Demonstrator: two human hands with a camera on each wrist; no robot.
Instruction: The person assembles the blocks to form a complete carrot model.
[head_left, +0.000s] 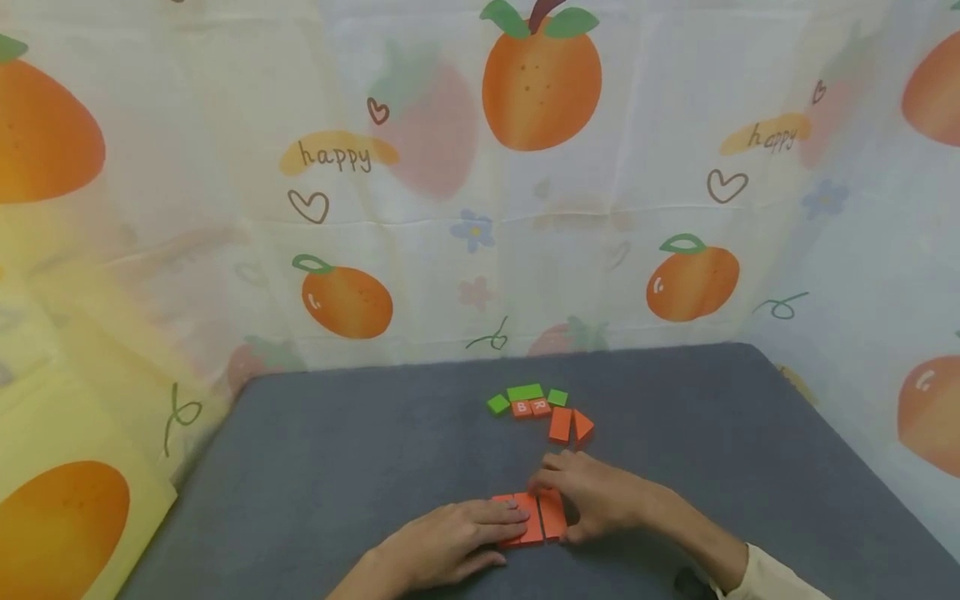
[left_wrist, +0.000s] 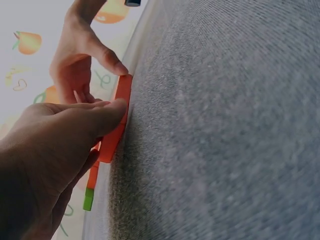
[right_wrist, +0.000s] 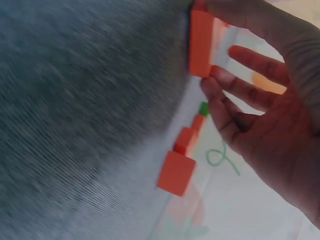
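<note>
Flat orange rectangular blocks (head_left: 529,521) lie side by side on the table. Across the left ones rest the fairly straight fingers of my left hand (head_left: 457,537), its thumb near their front edge. The rightmost orange block (head_left: 552,515) stands a thin gap away from its neighbour. My right hand (head_left: 600,492) pinches that block lengthwise, thumb at the near end and fingertips at the far end. In the right wrist view the same block (right_wrist: 201,45) spans between thumb and fingers. Part of the left blocks is hidden under the left fingers.
Farther back lie a long green block (head_left: 525,392), two small green blocks (head_left: 498,405), two orange lettered cubes (head_left: 521,409), another orange rectangular block (head_left: 560,425) and an orange triangular block (head_left: 582,426). A fruit-patterned cloth (head_left: 555,250) hangs behind the grey table (head_left: 360,450).
</note>
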